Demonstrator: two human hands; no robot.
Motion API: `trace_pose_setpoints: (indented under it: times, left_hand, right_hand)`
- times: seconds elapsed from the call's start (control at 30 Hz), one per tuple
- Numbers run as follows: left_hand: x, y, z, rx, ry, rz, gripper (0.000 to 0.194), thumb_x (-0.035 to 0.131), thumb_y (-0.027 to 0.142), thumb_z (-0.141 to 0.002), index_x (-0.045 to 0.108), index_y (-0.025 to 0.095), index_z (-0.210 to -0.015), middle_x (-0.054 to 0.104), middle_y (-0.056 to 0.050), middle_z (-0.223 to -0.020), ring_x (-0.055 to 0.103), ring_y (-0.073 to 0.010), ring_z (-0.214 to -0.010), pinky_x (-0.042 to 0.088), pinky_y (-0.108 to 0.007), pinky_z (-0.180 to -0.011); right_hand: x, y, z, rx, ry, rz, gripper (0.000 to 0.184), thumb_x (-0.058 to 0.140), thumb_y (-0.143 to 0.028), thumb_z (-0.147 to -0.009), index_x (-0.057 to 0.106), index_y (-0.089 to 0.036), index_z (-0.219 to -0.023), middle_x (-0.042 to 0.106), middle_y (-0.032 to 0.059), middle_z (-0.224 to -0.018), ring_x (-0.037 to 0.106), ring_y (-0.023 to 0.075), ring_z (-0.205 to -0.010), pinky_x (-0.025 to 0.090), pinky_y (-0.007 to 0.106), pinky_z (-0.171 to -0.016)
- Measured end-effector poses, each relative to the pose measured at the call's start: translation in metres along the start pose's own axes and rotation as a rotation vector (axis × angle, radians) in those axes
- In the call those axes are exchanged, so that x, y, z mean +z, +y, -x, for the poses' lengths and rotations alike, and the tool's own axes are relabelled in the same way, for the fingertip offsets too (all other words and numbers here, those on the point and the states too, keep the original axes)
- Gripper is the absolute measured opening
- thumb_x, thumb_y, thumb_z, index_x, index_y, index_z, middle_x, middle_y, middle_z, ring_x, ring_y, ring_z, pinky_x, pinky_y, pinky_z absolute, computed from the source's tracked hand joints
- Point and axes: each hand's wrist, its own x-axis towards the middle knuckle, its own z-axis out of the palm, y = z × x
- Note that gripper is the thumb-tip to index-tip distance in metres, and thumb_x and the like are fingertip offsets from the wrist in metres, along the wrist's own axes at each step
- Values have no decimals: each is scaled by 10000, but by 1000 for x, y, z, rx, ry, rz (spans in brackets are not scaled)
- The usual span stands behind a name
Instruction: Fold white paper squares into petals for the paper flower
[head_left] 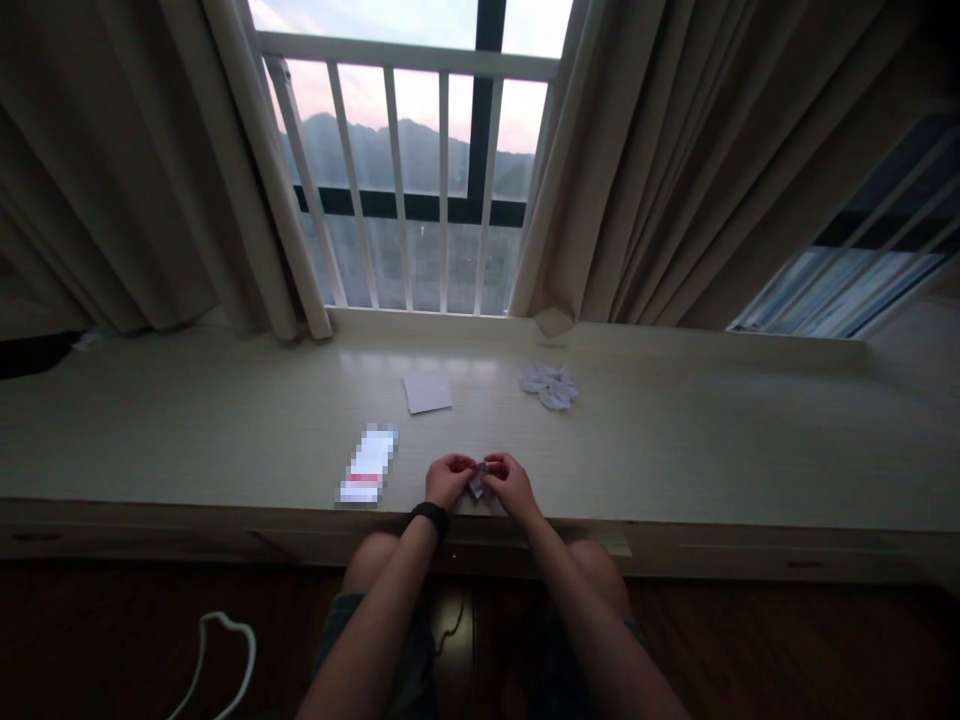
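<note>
Near the front edge of the pale ledge (712, 440), a small folded piece of white paper (478, 482) is pinched between my two hands. My left hand (448, 480), with a black band on its wrist, grips the paper's left side with thumb and fingertips. From the other side, my right hand (511, 482) holds it in the same way. Beyond the hands lies a stack of square white paper sheets (427, 391). Farther right sits a loose cluster of folded white paper pieces (550, 385).
A blurred-out bright screen, likely a phone (367, 464), lies left of my hands. Beige curtains (630, 150) hang on both sides of a window with white railings (390, 180). Below left, a white curved frame (225, 650) stands over the dark floor.
</note>
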Motion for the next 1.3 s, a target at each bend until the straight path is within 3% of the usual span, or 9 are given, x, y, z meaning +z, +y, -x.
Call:
trace_pose_setpoints:
  times: [0.33,0.57,0.7,0.83,0.97,1.13,1.3]
  left_hand:
    - [5,3,4,99,-62,-156,185,679,250,-722,742,143,-859,741,-81,-825,683,-188,-784,510,-276,-727]
    - [6,10,7,1,-45,64,190,686,168,-683,728,128,-864,743,-78,-821,685,-178,-772,518,-261,-723]
    - [3,11,10,56,-32,-198,195,676,273,-722,739,154,-864,739,-70,-817,674,-181,-772,491,-254,-702]
    - [4,12,13,122,-69,-383,263,628,405,-765,746,176,-818,728,-55,-762,651,-183,-736,452,-241,-644]
    - [6,13,12,64,-86,-350,272,626,415,-754,728,163,-754,699,-38,-670,620,-166,-656,418,-221,-567]
    - [5,11,10,34,-109,-280,317,688,454,-688,701,139,-721,652,-19,-621,568,-136,-581,382,-210,-516]
    - [5,11,7,-72,-171,-108,363,740,470,-618,642,122,-648,562,14,-529,495,-99,-483,362,-207,-475]
  right_hand:
    - [-2,5,-2,-16,27,63,284,699,-336,-642,625,-194,-878,693,23,-709,645,190,-646,504,291,-598]
    - [1,7,-6,34,-26,10,340,716,-357,-625,618,-205,-914,669,-5,-658,611,169,-556,473,262,-495]
    - [1,8,-8,47,40,-96,364,729,-324,-597,611,-190,-914,637,-19,-624,584,155,-535,472,251,-480]
    - [-2,10,-10,119,124,-273,413,748,-352,-562,612,-178,-911,665,9,-740,606,156,-603,507,259,-496]
    - [-4,8,-11,131,56,-279,353,728,-444,-604,646,-159,-794,663,26,-735,586,144,-598,504,261,-504]
    - [-4,5,-12,99,9,-190,306,697,-455,-627,651,-166,-717,637,13,-636,524,138,-518,423,247,-445]
    - [-4,4,-13,-9,28,-142,260,679,-425,-651,664,-174,-718,679,31,-698,591,172,-632,468,284,-609]
